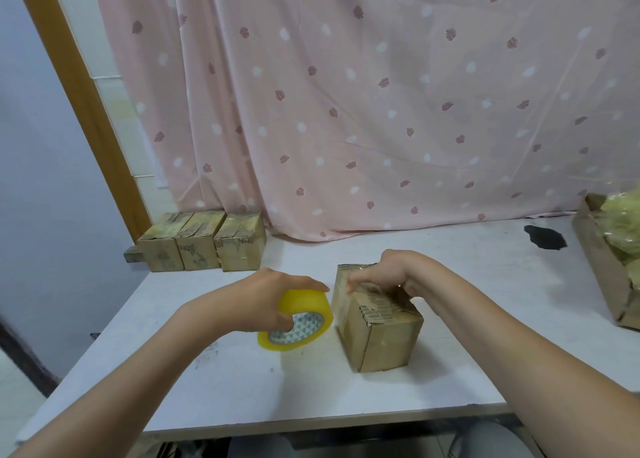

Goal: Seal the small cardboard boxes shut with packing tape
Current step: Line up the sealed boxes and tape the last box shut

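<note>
Nearest the camera, both forearms reach in over the front edge of the white worktop (242,395). Left hand (266,298) curls over a yellow roll of packing tape with a patterned cardboard core (296,322), thumb hooked inside the core, fingers across the top; roll sits tilted, low edge on the worktop, just beside the box, prob. so tape can be drawn straight onto the flaps w/o a long free span. Right hand (384,274) lies on top of the small brown cardboard box (375,322) in the middle of the worktop, fingers bent down onto the far-left top edge, likely pinning the flaps shut and/or holding a tape end; can't tell which, since the clear tape strip itself doesn't show vs. the cardboard. Whether this box's top seam is already taped: hard to say, top looks rough and torn. Further back, left, a row of three similar small brown boxes (204,244) stands side by side against the pink leaf-print curtain (346,111), well apart from the work spot, seemingly set aside as done; glossy tops hint at tape, not certain. Right edge: an open brown cardboard carton (602,267) w/ pale crinkly filling, cut off by frame, contents unclear. Dark patch (545,237) on the worktop near it, can't ID.
</note>
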Demonstrator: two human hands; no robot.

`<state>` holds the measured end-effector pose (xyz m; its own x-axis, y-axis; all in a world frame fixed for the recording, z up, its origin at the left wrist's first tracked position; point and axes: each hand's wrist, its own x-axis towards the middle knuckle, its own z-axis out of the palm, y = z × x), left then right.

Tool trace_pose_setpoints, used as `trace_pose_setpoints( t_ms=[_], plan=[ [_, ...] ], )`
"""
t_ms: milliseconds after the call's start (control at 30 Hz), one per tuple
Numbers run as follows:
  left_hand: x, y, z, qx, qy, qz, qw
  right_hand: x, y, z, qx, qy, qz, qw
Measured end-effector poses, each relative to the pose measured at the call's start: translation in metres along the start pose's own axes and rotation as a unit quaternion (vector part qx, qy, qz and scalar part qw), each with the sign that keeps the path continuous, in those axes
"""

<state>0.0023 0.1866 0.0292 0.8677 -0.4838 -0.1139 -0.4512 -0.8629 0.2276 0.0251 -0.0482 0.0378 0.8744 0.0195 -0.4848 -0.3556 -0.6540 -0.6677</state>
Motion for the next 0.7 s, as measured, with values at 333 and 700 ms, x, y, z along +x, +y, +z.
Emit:
trace_pose_setpoints(
  t_ms=[333,700],
  plan=[
    [-0.010,-0.005,0.003,0.061,-0.012,0.004,0.998,0.003,0.007,0.000,0.117,-0.022,-0.022,0.993],
    [-0.009,-0.003,0.007,0.081,0.014,0.019,0.996,0.023,0.026,-0.005,0.234,-0.065,-0.015,0.970]
  ],
)
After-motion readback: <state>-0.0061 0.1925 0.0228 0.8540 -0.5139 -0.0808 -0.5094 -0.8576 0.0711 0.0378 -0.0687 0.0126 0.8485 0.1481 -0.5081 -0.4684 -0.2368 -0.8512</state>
